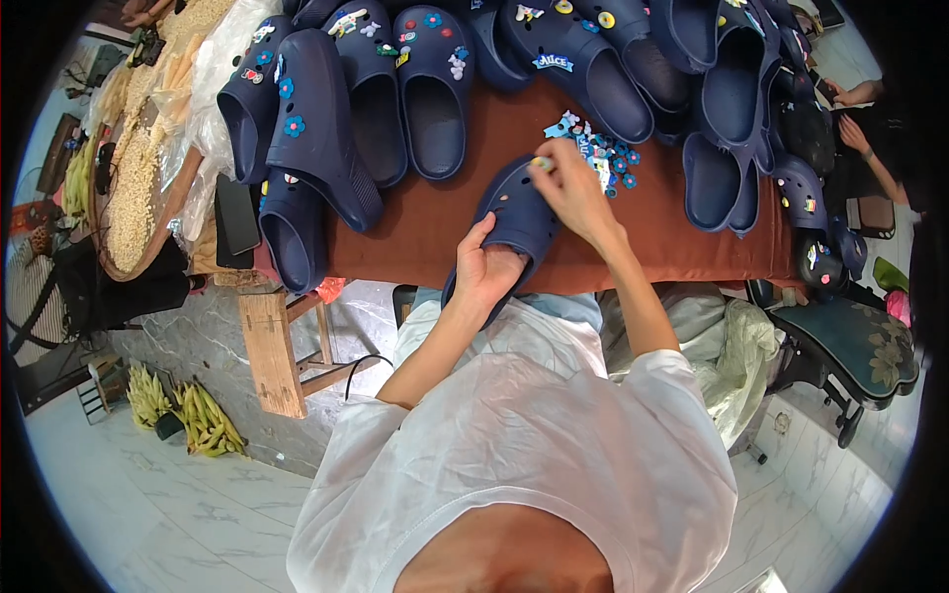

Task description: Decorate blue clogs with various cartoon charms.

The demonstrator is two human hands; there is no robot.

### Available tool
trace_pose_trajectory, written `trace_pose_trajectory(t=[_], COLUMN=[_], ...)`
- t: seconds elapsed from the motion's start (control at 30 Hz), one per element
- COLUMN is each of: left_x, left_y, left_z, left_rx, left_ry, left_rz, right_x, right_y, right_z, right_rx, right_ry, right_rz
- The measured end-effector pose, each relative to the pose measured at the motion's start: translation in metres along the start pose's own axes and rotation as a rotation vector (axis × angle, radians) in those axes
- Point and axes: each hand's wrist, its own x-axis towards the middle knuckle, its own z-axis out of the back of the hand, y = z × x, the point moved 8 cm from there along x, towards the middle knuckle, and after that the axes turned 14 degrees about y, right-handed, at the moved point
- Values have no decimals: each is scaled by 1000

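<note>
Matt navy foam-like clog (514, 212); rust cloth table cover (425, 227) (smooth); rough wooden trestle (272, 351).

We see clear plastic bags (213, 89) bunched at upper left beside the dark blue clogs, a flat black phone (236, 214) with dark screen below them at the table edge, no signs.

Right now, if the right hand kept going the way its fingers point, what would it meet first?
The right hand points at the toe of the navy clog it presses a small charm onto; that clog comes first, though depth is unclear.
</note>
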Motion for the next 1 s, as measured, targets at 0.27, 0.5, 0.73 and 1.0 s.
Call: trace_pose_trajectory(t=[0.27,0.5,0.73,1.0], left_x=[-7,-22,-31,-25], left_y=[1,15,-9,-68], left_z=[-2,8,-5,-55], left_rx=[135,790,669,652], left_ry=[62,-27,-30,140], left_rz=[-46,75,-75,-383], right_x=[-58,-71,-66,-55], right_y=[-96,-92,-14,14], right_z=[70,69,9,-50], right_rx=[-288,-417,-106,-17], right_ry=[-355,-435,-333,-141], right_rz=[-263,-204,-28,58])
